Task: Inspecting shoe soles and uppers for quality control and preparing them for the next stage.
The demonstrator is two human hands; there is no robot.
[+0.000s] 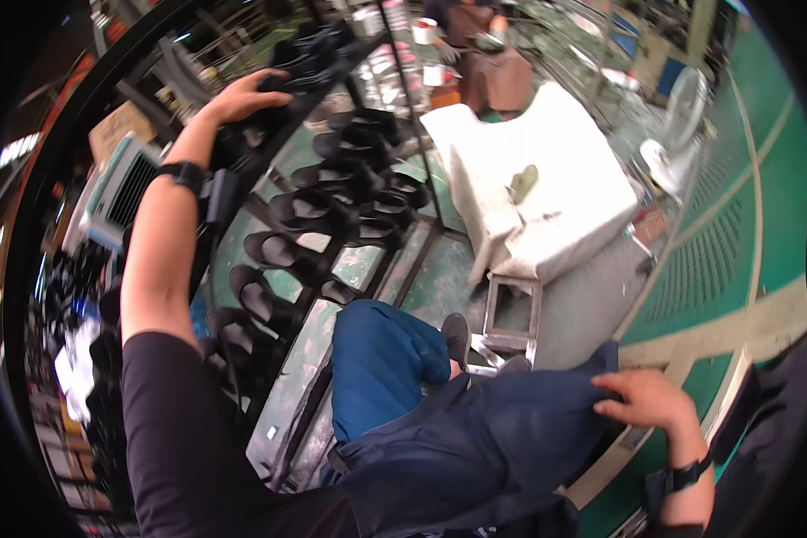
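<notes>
My left hand (245, 97) is stretched out to the far left, at an upper rack bar. Its fingers and thumb curve around the edge of a dark thing, which looks like a black shoe (272, 83); part of it is hidden. More black shoes (318, 49) are heaped just beyond the fingertips. Below that arm, black open shoes (309, 211) stand in rows on a lower rack. My right hand (644, 398) lies loosely over the dark blue apron (529, 412) on my lap, its fingers slightly bent and apart, holding nothing.
A white draped block (547, 179) stands ahead, a greenish sole-shaped piece (523, 184) on it. A metal frame stool (513, 309) is near my feet. Another person in a brown apron (493, 76) is at the back. A fan (686, 108) stands right; a grey-green box (121, 193) left.
</notes>
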